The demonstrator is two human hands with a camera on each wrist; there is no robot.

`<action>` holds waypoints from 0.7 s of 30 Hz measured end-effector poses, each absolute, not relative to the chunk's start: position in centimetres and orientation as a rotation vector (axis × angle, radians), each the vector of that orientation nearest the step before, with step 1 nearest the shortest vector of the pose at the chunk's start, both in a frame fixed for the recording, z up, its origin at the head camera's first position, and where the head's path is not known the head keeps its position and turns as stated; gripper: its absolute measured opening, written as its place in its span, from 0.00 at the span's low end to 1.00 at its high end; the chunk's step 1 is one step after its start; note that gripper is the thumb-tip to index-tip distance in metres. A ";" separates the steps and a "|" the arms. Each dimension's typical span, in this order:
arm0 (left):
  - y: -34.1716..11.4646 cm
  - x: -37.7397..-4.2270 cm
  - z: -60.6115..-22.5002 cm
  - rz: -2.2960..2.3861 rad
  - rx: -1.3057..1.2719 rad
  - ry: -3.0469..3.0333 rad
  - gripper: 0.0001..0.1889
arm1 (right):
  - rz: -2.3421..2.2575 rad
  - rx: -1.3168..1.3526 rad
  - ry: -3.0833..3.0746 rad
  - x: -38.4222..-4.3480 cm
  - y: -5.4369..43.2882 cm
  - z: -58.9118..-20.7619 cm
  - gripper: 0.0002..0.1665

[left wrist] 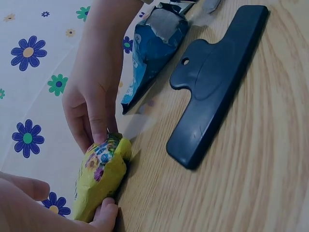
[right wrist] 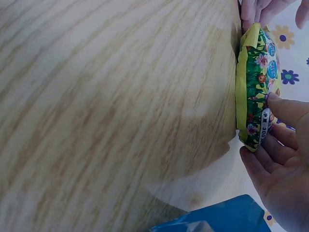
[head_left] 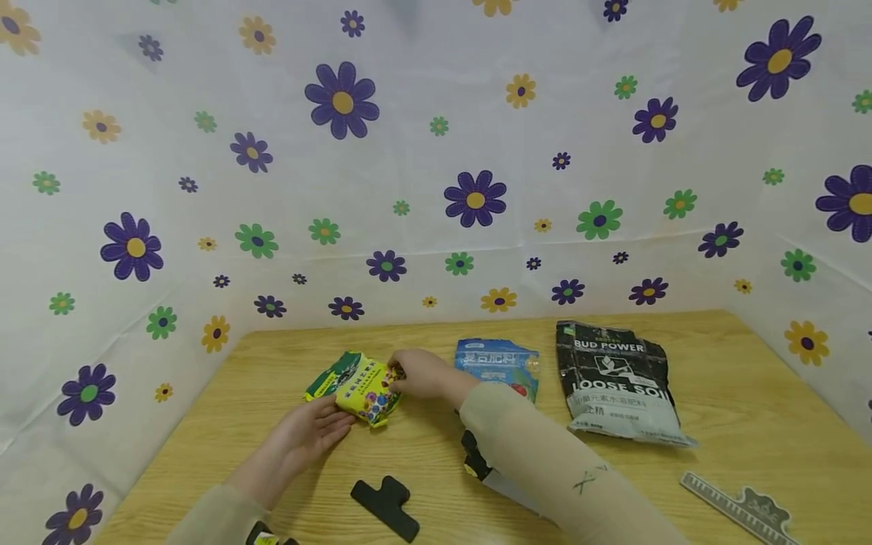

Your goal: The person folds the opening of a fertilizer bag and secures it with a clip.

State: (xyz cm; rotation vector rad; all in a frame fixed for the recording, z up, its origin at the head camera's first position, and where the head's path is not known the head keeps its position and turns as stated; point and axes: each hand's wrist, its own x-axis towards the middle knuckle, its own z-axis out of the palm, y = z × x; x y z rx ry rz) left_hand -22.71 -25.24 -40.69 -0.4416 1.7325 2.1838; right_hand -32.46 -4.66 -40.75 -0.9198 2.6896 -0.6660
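A yellow and green plastic bag (head_left: pixel 368 393) printed with flowers lies at the left of the wooden table. My right hand (head_left: pixel 424 374) pinches its right end between thumb and fingers; the right wrist view shows the thumb on the bag's top face and fingertips at its lower edge. My left hand (head_left: pixel 309 433) is at the near left side, fingers extended and touching the bag's edge. In the left wrist view, the left thumb stands away from the bag. A black bag clip (left wrist: pixel 217 87) lies flat on the table, nearer to me than the bag.
A blue bag (head_left: pixel 493 356) lies behind my right forearm, partly hidden. Farther right is a large black and grey bag (head_left: pixel 613 378) marked LOOSE SOIL. A grey ruler-like clip (head_left: pixel 739 506) lies at the front right. Flower-patterned white curtain (head_left: pixel 422 166) encloses the table's back and sides.
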 end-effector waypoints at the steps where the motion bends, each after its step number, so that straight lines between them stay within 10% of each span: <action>1: -25.2 -22.7 -40.7 2.194 -0.447 1.731 0.35 | -0.673 -0.914 2.692 -32.5 -4.7 -40.7 0.27; 21: -25.1 -23.5 -40.7 2.128 -0.557 1.906 0.35 | -0.686 -0.908 2.727 -32.4 -4.5 -40.4 0.40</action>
